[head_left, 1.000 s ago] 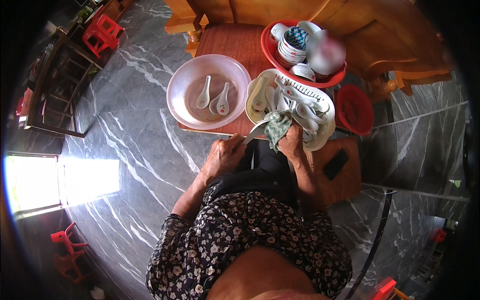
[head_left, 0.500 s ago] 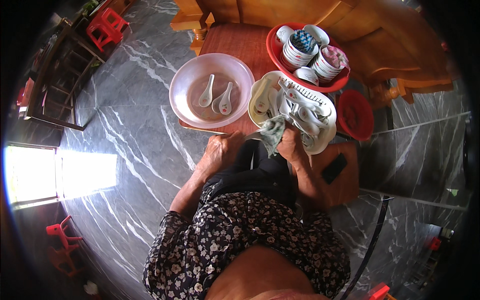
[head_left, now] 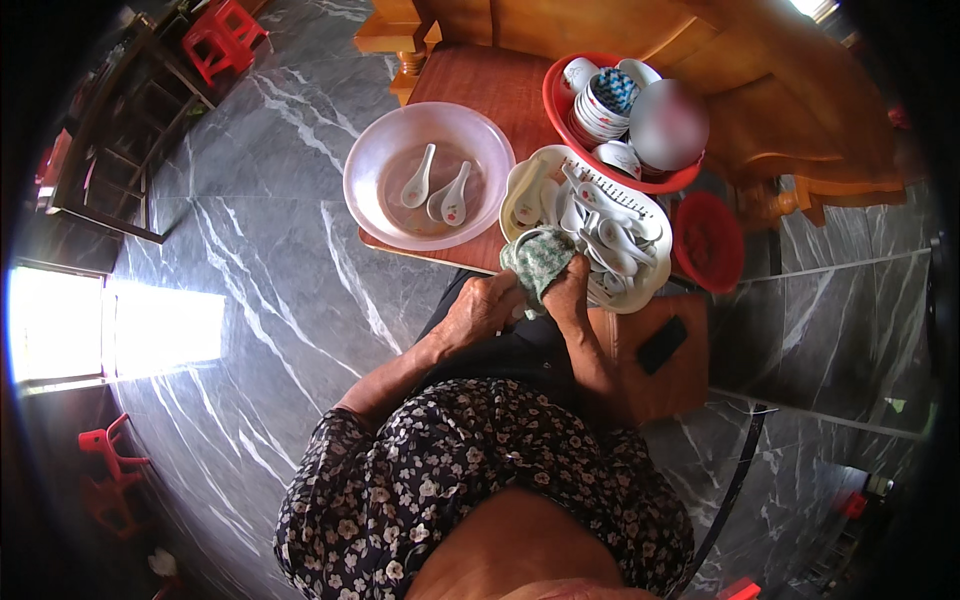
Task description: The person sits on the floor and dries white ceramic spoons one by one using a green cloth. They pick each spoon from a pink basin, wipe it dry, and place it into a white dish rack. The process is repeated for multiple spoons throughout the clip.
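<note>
My right hand (head_left: 567, 290) is closed on a green and white patterned cloth (head_left: 540, 258), which is bunched over its fingers just in front of the white basket (head_left: 655, 285). Close against the cloth, my left hand (head_left: 485, 307) has its fingers closed on what appears to be a white spoon, mostly hidden by cloth and fingers. Many white soup spoons (head_left: 612, 240) with floral marks lie piled in the basket. A pinkish translucent basin (head_left: 365, 205) to its left holds a few more spoons (head_left: 418, 178).
A red basin (head_left: 556, 95) behind the basket holds stacked bowls (head_left: 597, 125) and a blue checked cloth (head_left: 613, 90). Another red basin (head_left: 708, 240) is at the right. A dark phone (head_left: 661, 345) lies on a brown seat (head_left: 625, 385). The wooden bench (head_left: 470, 75) carries the basins.
My left hand has moved right and slightly down, up against the cloth. The cloth is now bunched and wrapped where it hung loose before. The pale strip between the hands is now covered.
</note>
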A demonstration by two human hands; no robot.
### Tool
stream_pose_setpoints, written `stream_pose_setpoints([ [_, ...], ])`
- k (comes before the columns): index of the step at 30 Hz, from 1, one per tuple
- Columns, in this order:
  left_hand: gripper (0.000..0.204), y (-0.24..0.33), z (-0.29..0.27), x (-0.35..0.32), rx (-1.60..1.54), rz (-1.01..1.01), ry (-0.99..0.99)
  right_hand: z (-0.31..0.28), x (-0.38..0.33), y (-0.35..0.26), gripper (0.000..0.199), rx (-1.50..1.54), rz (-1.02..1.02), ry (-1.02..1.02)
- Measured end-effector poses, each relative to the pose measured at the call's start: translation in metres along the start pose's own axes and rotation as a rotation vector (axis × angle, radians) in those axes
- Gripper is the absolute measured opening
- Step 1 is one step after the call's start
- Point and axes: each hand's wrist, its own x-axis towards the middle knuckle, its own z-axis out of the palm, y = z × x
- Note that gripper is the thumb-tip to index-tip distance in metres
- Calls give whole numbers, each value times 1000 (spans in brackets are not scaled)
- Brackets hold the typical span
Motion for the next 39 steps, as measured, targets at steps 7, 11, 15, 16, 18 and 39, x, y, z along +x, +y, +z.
stream_pose_setpoints([
  [7, 11, -33, 3, 8, 93, 132, 230, 7, -1, 3, 9, -171, -52, -127],
  [11, 13, -16, -12, 4, 194, 211, 234, 12, -7, 3, 11, -260, -39, -90],
  [15, 24, -4, -38, 4, 415, 465, 283, 4, -7, -1, 11, -441, -191, -104],
  [16, 32, 8, -50, -1, 357, 326, 237, 7, -5, -12, 13, -451, -209, -133],
  [18, 33, 12, -58, -3, 294, 221, 218, 9, -4, -21, 20, -354, -67, -246],
  [39, 14, -26, -35, 9, 207, 262, 433, 25, -13, 3, 15, -81, 138, -370],
])
